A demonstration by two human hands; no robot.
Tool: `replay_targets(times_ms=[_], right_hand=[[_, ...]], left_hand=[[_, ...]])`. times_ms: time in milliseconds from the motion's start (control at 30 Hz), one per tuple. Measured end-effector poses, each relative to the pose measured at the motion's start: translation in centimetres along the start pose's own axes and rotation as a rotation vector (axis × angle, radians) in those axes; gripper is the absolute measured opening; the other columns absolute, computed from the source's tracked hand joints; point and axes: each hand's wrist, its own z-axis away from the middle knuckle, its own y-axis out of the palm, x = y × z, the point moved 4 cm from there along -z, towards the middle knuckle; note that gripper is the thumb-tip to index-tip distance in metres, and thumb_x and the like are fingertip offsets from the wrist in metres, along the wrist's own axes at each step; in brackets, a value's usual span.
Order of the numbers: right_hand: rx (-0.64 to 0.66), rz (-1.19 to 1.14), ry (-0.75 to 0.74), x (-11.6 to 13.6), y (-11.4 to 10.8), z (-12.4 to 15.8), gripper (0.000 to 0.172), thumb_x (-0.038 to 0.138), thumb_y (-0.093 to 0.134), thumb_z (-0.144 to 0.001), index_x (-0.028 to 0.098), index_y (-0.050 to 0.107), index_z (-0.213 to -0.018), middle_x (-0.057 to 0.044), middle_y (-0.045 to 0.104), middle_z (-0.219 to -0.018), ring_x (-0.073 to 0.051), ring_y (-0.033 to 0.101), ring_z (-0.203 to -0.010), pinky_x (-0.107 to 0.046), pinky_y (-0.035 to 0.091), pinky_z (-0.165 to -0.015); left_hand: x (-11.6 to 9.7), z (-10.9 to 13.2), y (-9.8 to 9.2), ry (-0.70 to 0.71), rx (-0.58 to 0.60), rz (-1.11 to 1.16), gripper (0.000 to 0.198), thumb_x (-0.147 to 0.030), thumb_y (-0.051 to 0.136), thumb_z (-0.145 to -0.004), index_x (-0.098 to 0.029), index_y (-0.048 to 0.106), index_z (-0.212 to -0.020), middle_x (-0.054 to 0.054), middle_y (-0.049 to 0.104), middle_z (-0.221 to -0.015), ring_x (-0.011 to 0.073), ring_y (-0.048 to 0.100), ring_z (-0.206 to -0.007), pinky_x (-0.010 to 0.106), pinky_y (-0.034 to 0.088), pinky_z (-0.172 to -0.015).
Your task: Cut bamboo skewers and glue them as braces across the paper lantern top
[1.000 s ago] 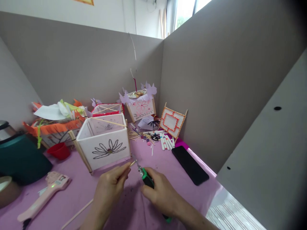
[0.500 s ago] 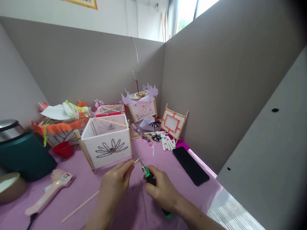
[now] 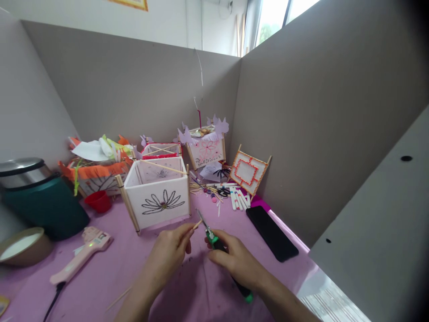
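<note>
My left hand point(image 3: 172, 247) pinches a thin wooden stick point(image 3: 197, 225) close to its far tip. The stick's other end reaches back under my forearm toward the near edge of the cloth. My right hand point(image 3: 231, 257) grips pliers point(image 3: 216, 241) with green-and-black handles and long thin jaws. Those jaws point up and left, at the tip of the stick; whether they touch it I cannot tell. Just beyond my hands stands a white box lantern point(image 3: 164, 203) with a black flower drawn on its front and wooden sticks at its corners.
On the left are a pink glue gun point(image 3: 83, 255), a tape roll point(image 3: 25, 248), a teal container point(image 3: 47, 205) and a red cup point(image 3: 98, 202). A black phone point(image 3: 271, 232) lies right. Markers point(image 3: 239, 200) and decorated lanterns point(image 3: 206, 152) fill the back, before grey partitions point(image 3: 315, 116).
The view has swung a little left, so the scene sits farther right. Both hands keep their hold, and the stick tip stays beside the plier jaws.
</note>
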Motion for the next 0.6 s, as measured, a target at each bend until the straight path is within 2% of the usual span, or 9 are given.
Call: replay_targets(times_ms=[233, 600], right_hand=[[-0.019, 0.012, -0.027, 0.33, 0.10, 0.22, 0.029, 0.016, 0.054, -0.074, 0.020, 0.063, -0.102, 0.001, 0.063, -0.090, -0.018, 0.055, -0.084, -0.028, 0.042, -0.076], [-0.010, 0.055, -0.029, 0.35, 0.42, 0.26, 0.031, 0.012, 0.052, -0.072, 0.021, 0.062, -0.100, 0.002, 0.063, -0.091, -0.017, 0.055, -0.083, -0.026, 0.040, -0.073]], left_hand=[[0.43, 0.09, -0.95, -0.042, -0.085, -0.037, 0.036, -0.036, 0.042, -0.090, -0.028, 0.066, -0.117, -0.002, 0.066, -0.066, 0.0159, 0.061, -0.065, 0.024, 0.040, -0.064], [-0.32, 0.20, -0.53, -0.011, -0.062, -0.056, 0.040, -0.030, 0.039, -0.089, -0.026, 0.065, -0.119, 0.001, 0.065, -0.065, 0.0165, 0.058, -0.062, 0.025, 0.041, -0.064]])
